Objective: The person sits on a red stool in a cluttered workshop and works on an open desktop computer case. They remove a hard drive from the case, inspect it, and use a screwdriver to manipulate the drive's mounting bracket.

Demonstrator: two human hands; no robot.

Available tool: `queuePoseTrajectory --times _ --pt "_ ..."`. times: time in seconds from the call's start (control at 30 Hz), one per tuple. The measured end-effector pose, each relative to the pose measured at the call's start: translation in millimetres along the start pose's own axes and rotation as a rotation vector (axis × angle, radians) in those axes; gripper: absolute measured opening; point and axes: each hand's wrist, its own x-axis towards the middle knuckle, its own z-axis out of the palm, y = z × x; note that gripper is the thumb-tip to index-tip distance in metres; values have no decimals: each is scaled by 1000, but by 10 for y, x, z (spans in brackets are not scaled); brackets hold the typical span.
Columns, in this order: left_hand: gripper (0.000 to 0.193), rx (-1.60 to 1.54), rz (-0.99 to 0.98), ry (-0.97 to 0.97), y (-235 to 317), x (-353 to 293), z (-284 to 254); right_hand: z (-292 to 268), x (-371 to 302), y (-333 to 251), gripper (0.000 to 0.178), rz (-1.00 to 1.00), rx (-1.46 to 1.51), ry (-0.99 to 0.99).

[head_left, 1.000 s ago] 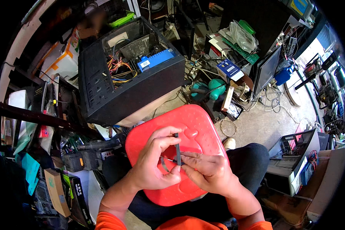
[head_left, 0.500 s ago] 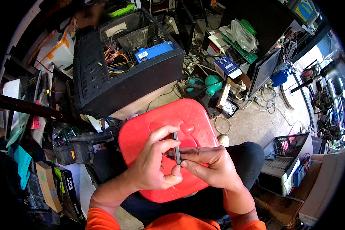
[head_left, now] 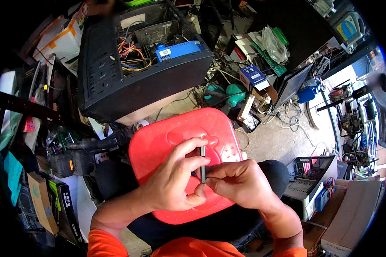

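Above a red plastic stool (head_left: 158, 137), my left hand (head_left: 176, 175) grips a thin, flat grey piece (head_left: 203, 165), seen edge-on and held upright between thumb and fingers. Its broad faces are turned out of sight, so its kind does not show. My right hand (head_left: 240, 184) pinches with thumb and forefinger at the near right side of that piece. Whatever small thing may sit between those fingertips is hidden. The stool stands between my knees, its seat carrying a raised moulded pattern.
Beyond the stool lies an opened black computer case (head_left: 146, 85) with coloured wires and a blue part (head_left: 180, 50). A white computer case (head_left: 311, 186) stands at the right near a cardboard box (head_left: 351, 214). Boxes and a black power tool (head_left: 79, 156) crowd the left.
The view has shifted slightly. The grey piece now appears more squarely edge-on, and my right hand has turned a little at the wrist, still pinching beside it.
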Motion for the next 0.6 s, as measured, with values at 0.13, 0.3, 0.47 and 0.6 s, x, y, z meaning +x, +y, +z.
queuePoseTrajectory --times 0.13,0.3,0.47,0.6 --pt "58 -23 28 39 -50 -28 41 133 -92 38 14 -3 -19 117" --pt "57 -42 56 63 -78 -25 66 248 -120 125 15 -78 7 234" --pt "58 -49 62 73 -103 -46 83 285 -128 223 13 -160 -57 275" --pt "57 -67 52 82 -114 -82 65 217 -72 138 11 -121 -18 206"
